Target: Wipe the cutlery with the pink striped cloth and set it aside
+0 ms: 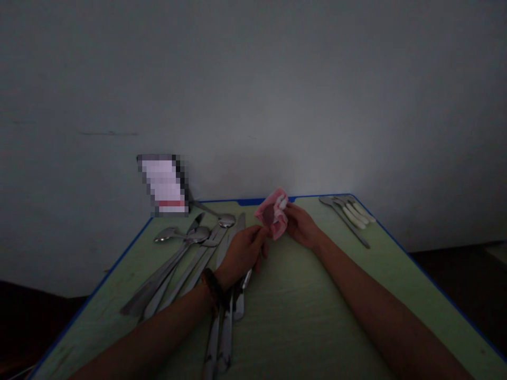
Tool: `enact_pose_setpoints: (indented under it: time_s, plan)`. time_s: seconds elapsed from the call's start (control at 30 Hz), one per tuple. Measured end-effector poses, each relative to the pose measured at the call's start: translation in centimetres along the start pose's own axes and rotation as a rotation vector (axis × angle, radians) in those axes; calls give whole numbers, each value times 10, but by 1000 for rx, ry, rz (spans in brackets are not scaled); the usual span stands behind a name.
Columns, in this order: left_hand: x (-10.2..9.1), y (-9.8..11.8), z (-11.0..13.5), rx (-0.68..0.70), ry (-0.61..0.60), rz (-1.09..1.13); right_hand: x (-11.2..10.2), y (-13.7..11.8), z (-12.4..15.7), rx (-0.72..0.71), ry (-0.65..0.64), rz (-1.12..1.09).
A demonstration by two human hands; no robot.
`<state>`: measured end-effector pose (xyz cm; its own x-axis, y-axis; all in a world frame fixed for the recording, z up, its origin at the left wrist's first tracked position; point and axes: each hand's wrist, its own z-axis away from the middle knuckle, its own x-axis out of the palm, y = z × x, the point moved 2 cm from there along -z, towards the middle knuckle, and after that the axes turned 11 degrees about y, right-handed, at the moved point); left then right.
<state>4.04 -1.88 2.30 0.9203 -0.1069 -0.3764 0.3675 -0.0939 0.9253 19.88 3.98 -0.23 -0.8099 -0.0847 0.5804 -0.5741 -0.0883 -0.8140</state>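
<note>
My left hand (244, 252) is closed around the handle of a metal utensil, probably a spoon, whose bowl (269, 213) shows dark against a pink cloth (274, 213). My right hand (301, 226) grips that pink cloth and presses it around the utensil's head. Both hands meet above the middle of the green table (301, 306), near its far edge. A bracelet sits on my left wrist.
Several spoons and knives (186, 258) lie spread on the table's left side and under my left forearm. A smaller group of cutlery with pale handles (350, 214) lies at the far right corner. A blurred-out box (164, 186) stands at the far left against the grey wall.
</note>
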Motion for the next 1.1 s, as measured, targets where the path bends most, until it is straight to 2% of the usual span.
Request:
enact_pose_setpoints:
  time_s: [0.1,0.23,0.63,0.83,0.97,1.1]
  plan:
    - [-1,1,0,7,35,18,-2,-1,-3,-44,61,-63]
    - [-2,1,-1,6,63,33,-2,-4,-2,-19,83,-135]
    - [1,-1,1,72,35,-34,2,0,4,61,-94,8]
    - [-1,0,-1,70,71,-55,1,3,3,66,-80,25]
    - [0,-1,0,66,44,-69,4,1,5,119,-93,30]
    - [2,0,1,80,-2,-93,12,-7,10,105,-211,62]
